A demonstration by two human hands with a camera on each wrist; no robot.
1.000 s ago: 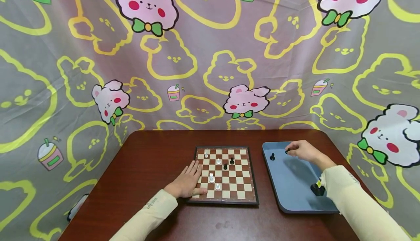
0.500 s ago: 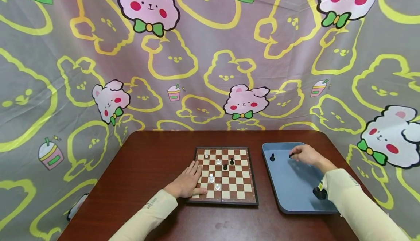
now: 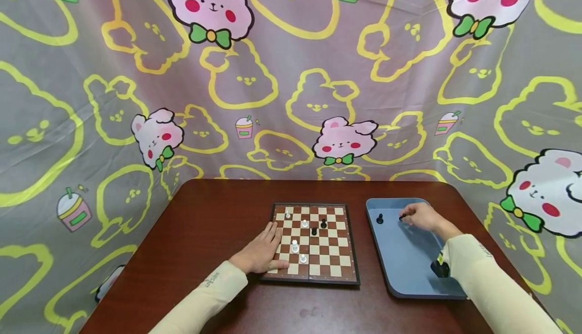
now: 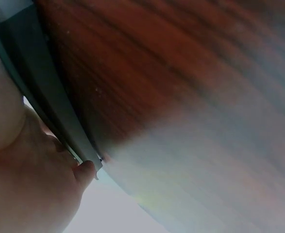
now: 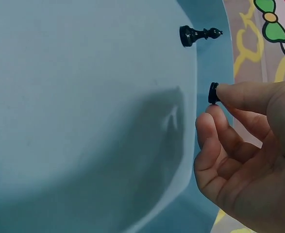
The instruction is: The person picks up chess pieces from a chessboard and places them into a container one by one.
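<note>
A chessboard lies unfolded on the table. Along its left edge rests my left hand, fingers extended over the border and thumb on the near squares. Several white pieces stand on it, among them a larger one, plus two black ones, a front one and a back one. Over the far part of a blue-grey tray, my right hand pinches a small black chess piece between thumb and fingertips; only its round base shows, the top being hidden by the fingers. A black bishop stands in the tray nearby.
The tray stands right of the board with a strip of brown table between them. A black wrist device hangs under my right sleeve. A patterned cloth encloses the table's back and sides.
My right hand, still pinching the black chess piece, has shifted slightly toward me over the tray. The left hand stays on the board. The head view has swung a little.
</note>
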